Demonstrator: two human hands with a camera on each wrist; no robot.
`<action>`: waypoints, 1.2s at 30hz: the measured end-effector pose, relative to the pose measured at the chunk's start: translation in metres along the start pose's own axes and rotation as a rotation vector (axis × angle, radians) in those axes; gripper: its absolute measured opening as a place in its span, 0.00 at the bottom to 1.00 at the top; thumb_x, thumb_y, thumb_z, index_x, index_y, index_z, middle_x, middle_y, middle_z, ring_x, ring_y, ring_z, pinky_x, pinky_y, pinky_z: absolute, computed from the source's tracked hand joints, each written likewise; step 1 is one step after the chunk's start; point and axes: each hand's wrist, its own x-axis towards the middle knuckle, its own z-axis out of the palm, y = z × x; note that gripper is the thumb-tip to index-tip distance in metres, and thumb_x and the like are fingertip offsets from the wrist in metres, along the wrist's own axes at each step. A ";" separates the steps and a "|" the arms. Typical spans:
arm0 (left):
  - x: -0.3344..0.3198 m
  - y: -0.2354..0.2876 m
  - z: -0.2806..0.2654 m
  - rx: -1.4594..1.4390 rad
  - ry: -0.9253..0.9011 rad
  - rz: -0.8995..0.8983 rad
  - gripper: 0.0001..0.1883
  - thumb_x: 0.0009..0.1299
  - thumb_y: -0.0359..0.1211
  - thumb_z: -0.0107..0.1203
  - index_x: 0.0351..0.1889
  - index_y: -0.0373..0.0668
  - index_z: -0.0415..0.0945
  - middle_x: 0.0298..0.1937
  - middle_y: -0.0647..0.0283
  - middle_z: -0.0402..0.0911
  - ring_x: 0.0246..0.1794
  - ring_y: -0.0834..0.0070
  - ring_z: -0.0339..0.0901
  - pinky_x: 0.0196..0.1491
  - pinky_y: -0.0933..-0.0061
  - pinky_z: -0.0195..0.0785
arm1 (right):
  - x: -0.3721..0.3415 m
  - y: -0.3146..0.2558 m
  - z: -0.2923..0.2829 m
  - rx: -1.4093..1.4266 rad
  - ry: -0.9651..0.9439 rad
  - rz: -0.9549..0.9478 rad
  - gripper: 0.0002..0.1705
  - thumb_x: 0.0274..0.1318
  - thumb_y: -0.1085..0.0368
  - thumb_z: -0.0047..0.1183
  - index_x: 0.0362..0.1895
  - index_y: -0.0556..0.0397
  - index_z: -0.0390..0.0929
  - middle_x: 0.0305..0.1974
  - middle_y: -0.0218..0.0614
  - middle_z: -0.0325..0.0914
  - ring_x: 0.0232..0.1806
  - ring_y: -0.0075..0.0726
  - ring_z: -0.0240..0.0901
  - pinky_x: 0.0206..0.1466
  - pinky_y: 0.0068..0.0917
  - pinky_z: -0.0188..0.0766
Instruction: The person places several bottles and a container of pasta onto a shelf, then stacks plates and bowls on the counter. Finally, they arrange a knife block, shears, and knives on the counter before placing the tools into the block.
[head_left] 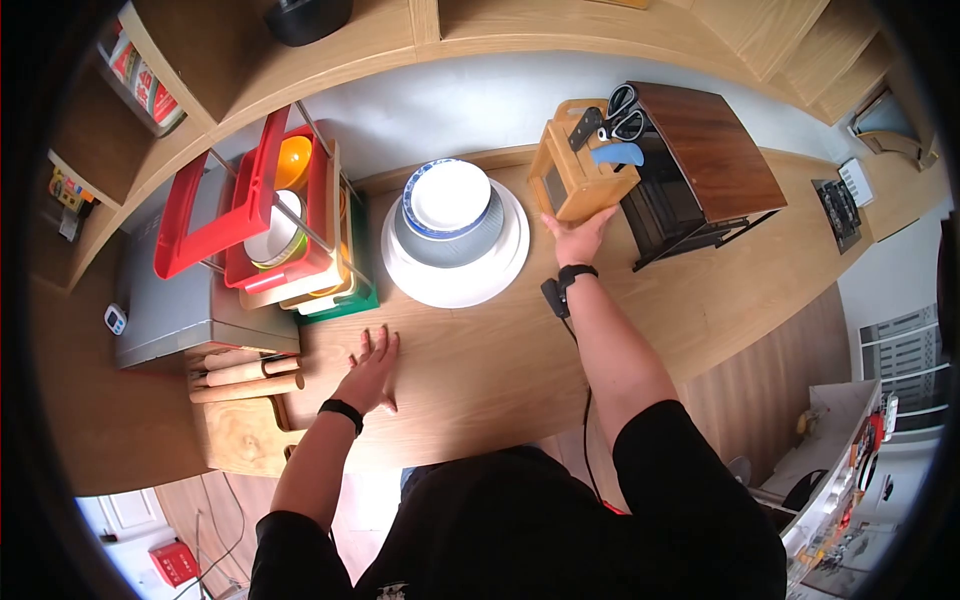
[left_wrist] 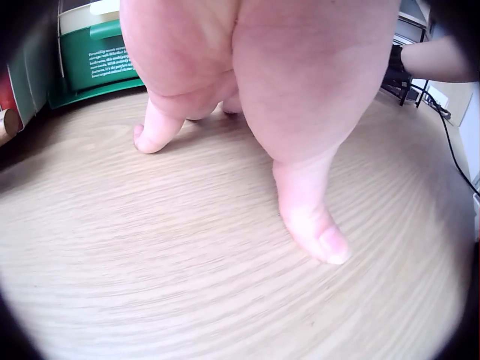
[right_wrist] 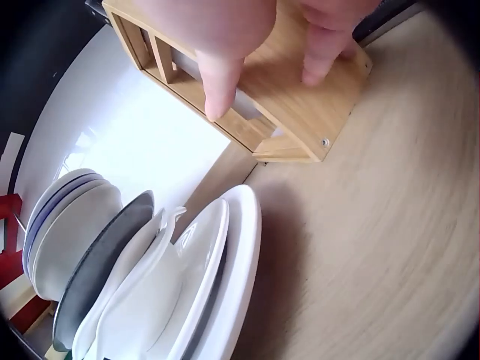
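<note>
My right hand (head_left: 578, 240) holds the lower front of a wooden knife rack (head_left: 582, 180), thumb on one side and fingers on the front panel. Black-handled scissors (head_left: 625, 115) and a blue handle (head_left: 617, 154) stick out of its top. In the right wrist view the thumb and fingers (right_wrist: 219, 82) press against the rack's wooden panels (right_wrist: 300, 90). My left hand (head_left: 371, 377) rests on the wooden table with fingers spread; the left wrist view shows its thumb (left_wrist: 307, 217) and fingertips touching the surface.
A stack of bowls and plates (head_left: 455, 280) stands left of the rack, with a brown-topped black cabinet (head_left: 710, 150) to its right. Further left are a red dish rack (head_left: 225, 235), a grey box (head_left: 165, 290), rolling pins (head_left: 250, 387) and a wooden board (head_left: 240, 435). Shelves (head_left: 370, 62) overhang the back.
</note>
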 end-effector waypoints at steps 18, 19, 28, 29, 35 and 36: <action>-0.002 0.007 -0.009 0.034 -0.015 -0.008 0.79 0.36 0.46 0.84 0.82 0.46 0.36 0.84 0.47 0.35 0.82 0.34 0.39 0.65 0.37 0.71 | -0.158 -0.004 0.015 0.725 -0.656 0.797 0.13 0.80 0.64 0.35 0.50 0.64 0.65 0.46 0.55 0.79 0.47 0.50 0.84 0.53 0.37 0.86; -0.001 0.008 -0.009 0.032 -0.020 -0.008 0.79 0.36 0.46 0.84 0.82 0.46 0.36 0.84 0.47 0.35 0.82 0.34 0.39 0.65 0.37 0.71 | -0.158 -0.005 0.015 0.724 -0.624 0.818 0.13 0.80 0.65 0.35 0.49 0.65 0.66 0.46 0.54 0.79 0.46 0.50 0.84 0.53 0.37 0.87; -0.001 0.008 -0.008 0.055 -0.034 -0.003 0.80 0.36 0.46 0.84 0.82 0.46 0.35 0.85 0.47 0.35 0.82 0.35 0.39 0.65 0.40 0.71 | -0.169 -0.009 0.017 0.777 -0.476 0.865 0.12 0.79 0.66 0.36 0.49 0.62 0.68 0.44 0.52 0.80 0.42 0.48 0.85 0.48 0.37 0.87; -0.001 0.008 -0.008 0.045 -0.028 -0.012 0.80 0.36 0.45 0.84 0.83 0.46 0.35 0.85 0.48 0.35 0.82 0.35 0.38 0.65 0.39 0.70 | -0.171 -0.006 0.015 0.791 -0.468 0.863 0.12 0.79 0.66 0.36 0.52 0.62 0.69 0.43 0.51 0.80 0.41 0.47 0.85 0.45 0.35 0.86; 0.001 0.006 -0.006 0.018 -0.040 -0.017 0.79 0.37 0.45 0.85 0.83 0.48 0.35 0.86 0.51 0.32 0.83 0.36 0.33 0.66 0.30 0.65 | -0.204 0.032 -0.065 0.400 -0.601 0.495 0.22 0.71 0.72 0.44 0.67 0.50 0.63 0.27 0.39 0.80 0.21 0.31 0.77 0.21 0.27 0.72; 0.002 0.006 -0.006 0.006 -0.054 -0.025 0.79 0.38 0.44 0.85 0.83 0.49 0.34 0.86 0.52 0.30 0.83 0.37 0.31 0.66 0.27 0.63 | -0.215 0.040 -0.088 0.354 -0.626 0.462 0.27 0.69 0.73 0.46 0.70 0.47 0.59 0.28 0.40 0.80 0.21 0.31 0.77 0.22 0.28 0.73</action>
